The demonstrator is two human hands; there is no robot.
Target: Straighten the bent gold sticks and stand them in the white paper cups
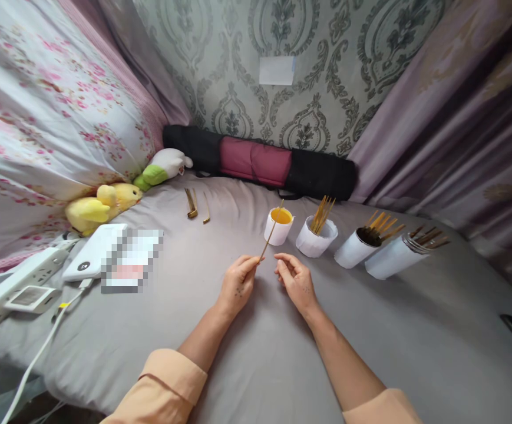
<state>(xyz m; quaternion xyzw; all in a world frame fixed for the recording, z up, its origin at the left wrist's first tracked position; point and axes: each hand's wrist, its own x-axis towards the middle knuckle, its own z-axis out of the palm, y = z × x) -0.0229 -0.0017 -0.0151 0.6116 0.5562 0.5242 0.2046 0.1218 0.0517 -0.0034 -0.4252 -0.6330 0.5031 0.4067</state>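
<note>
My left hand (239,284) pinches the lower end of a thin brown stick (268,240) between thumb and fingers. The stick slants up and away, its upper part crossing in front of a small white-wrapped cup (276,234) with a yellow inside. Whether its tip touches the cup cannot be told. Close beside it, my right hand (297,282) is open with loosely bent fingers, and no object shows in it. To the right stands a wider white cup (315,244) holding several yellowish sticks (323,215).
Two white-wrapped cylinders, one nearer (350,252) and one farther right (392,259), hold several sticks. Bent brass-coloured pieces (191,206) lie at the back left. A white power bank (92,253), a power strip (21,280) and plush toys line the left; a long black-and-maroon bag (256,160) lies behind.
</note>
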